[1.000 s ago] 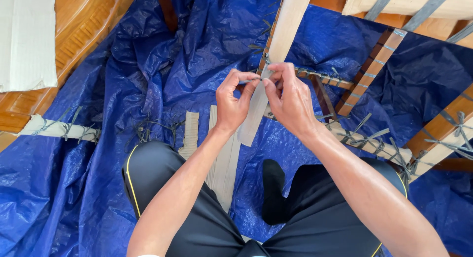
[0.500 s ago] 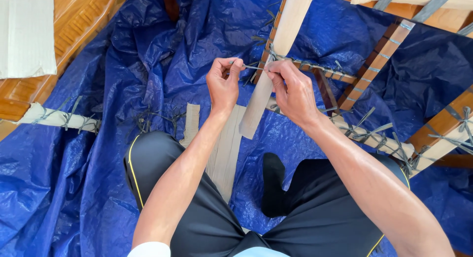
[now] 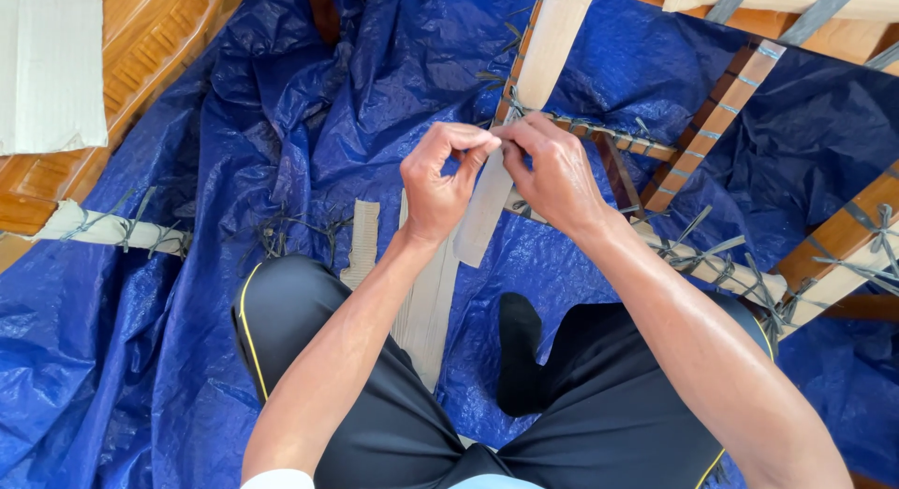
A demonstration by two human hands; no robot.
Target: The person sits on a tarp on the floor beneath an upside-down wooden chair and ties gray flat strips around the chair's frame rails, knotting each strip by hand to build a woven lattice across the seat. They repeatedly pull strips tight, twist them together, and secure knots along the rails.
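The pale cardboard strip (image 3: 524, 105) runs from 1 o'clock at the top edge down to the middle of the view, lying along a wooden rail of the furniture frame (image 3: 698, 147). You hold it right where a thin dark tie (image 3: 496, 138) crosses it, so the strip sits flat against the rail while the tie is worked.

Your left hand (image 3: 438, 185) and right hand (image 3: 552, 175) meet over that spot, fingertips pinched together on the tie from either side, wrists raised so the strip's loose lower end hangs free between them. Whether the tie is knotted or only gripped, you cannot tell; the fingers cover it.

Out from there, at 3 o'clock more rails (image 3: 843, 231) of the frame carry the same pale wrapping and bristle with dark tie ends. At 9 o'clock another wrapped rail (image 3: 103, 229) pokes out of the blue tarp (image 3: 234, 105), which lies crumpled under everything. Two more cardboard pieces (image 3: 361, 241) lie on the tarp at 6 o'clock of your hands, just above your left knee (image 3: 281, 311). Your black-socked foot (image 3: 518, 353) is tucked in at 5 o'clock.

At 10 o'clock a flat cardboard sheet (image 3: 47, 67) rests on a polished wooden panel (image 3: 159, 39). The tarp's folds and the loose tie ends crowd the rail on both sides.
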